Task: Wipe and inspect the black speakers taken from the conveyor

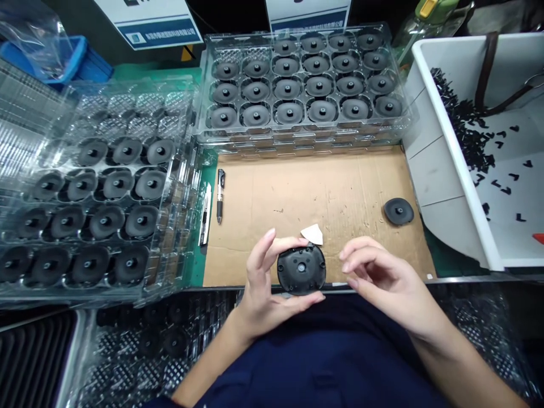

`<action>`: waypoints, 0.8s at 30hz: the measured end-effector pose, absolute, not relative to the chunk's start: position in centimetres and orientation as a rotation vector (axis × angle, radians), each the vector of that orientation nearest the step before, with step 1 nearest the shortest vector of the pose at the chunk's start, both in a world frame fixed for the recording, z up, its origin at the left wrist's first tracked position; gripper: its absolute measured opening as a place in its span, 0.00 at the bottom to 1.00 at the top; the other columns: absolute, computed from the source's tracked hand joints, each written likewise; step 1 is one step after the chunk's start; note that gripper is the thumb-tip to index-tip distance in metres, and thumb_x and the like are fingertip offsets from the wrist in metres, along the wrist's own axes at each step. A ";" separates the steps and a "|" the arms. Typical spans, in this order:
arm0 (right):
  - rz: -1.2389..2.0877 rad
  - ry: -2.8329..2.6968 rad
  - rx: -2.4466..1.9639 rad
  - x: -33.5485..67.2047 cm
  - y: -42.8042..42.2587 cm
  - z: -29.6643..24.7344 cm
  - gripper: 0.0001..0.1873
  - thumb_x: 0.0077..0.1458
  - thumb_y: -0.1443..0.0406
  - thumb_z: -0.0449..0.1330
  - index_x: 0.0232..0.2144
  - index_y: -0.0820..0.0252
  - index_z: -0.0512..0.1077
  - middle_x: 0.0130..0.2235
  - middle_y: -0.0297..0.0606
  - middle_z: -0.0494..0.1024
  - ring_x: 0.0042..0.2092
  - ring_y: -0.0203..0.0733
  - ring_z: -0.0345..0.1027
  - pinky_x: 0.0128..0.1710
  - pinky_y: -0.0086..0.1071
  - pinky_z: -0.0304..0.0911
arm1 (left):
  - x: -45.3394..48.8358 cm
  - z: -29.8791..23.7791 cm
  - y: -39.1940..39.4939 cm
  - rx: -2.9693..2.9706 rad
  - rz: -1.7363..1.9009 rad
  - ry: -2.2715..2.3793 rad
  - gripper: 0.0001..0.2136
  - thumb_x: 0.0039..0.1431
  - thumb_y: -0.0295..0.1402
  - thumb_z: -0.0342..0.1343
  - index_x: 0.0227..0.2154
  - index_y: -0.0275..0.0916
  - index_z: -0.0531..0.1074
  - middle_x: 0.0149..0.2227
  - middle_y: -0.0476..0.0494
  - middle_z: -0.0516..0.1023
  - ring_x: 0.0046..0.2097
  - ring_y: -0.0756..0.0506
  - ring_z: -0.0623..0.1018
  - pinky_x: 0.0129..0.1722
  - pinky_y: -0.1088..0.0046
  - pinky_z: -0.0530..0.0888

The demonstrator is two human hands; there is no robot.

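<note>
Head view showed the left hand with thumb and fingers closed on opposite edges of 1 black oval part, held at the near edge of the cardboard sheet. Just to the right, apart from it, the right hand hung part-open, its fingers loosely curled with nothing visible in their grasp. A 2nd black part lay on the cardboard's right side, near the white bin holding small black pieces.

Bright cardboard, dim below, glare on trays
</note>
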State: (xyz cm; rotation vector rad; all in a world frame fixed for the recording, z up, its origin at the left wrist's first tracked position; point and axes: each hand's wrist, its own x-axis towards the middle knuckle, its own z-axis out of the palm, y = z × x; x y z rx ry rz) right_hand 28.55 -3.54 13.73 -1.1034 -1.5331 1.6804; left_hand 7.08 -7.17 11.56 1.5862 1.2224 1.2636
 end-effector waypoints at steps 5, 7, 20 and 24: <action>1.664 -1.514 -1.000 28.4 -3.9 13.7 0.10 0.61 0.68 0.52 0.41 0.49 0.69 0.26 0.29 0.70 0.28 0.31 0.65 0.30 0.26 0.61 | 7.4 11.6 -7.4 1.523 1.247 1.216 0.49 0.43 0.25 0.66 0.61 0.51 0.40 0.50 0.41 0.68 0.51 0.40 0.70 0.53 0.57 0.67; 1.494 -1.749 -0.979 27.9 -3.6 13.7 0.13 0.60 0.67 0.55 0.46 0.49 0.69 0.31 0.32 0.73 0.33 0.33 0.66 0.34 0.28 0.62 | 7.6 11.7 -7.4 1.472 1.248 1.188 0.47 0.45 0.26 0.65 0.61 0.52 0.41 0.50 0.42 0.67 0.53 0.41 0.68 0.54 0.60 0.66; 1.916 -1.589 -1.558 40.3 -5.9 9.4 0.21 0.47 0.49 0.62 0.23 0.63 0.76 0.23 0.31 0.74 0.27 0.34 0.67 0.27 0.26 0.63 | 10.8 10.4 -5.5 1.502 0.081 0.805 0.22 0.56 0.38 0.55 0.55 0.55 0.62 0.52 0.47 0.73 0.51 0.42 0.74 0.52 0.66 0.69; 1.615 -1.287 -2.340 50.6 -10.2 5.5 0.20 0.57 0.54 0.56 0.27 0.67 0.72 0.26 0.33 0.72 0.27 0.33 0.67 0.28 0.28 0.65 | 12.6 10.4 -3.5 1.571 0.084 0.899 0.11 0.57 0.37 0.54 0.42 0.50 0.72 0.44 0.47 0.78 0.46 0.43 0.77 0.47 0.72 0.72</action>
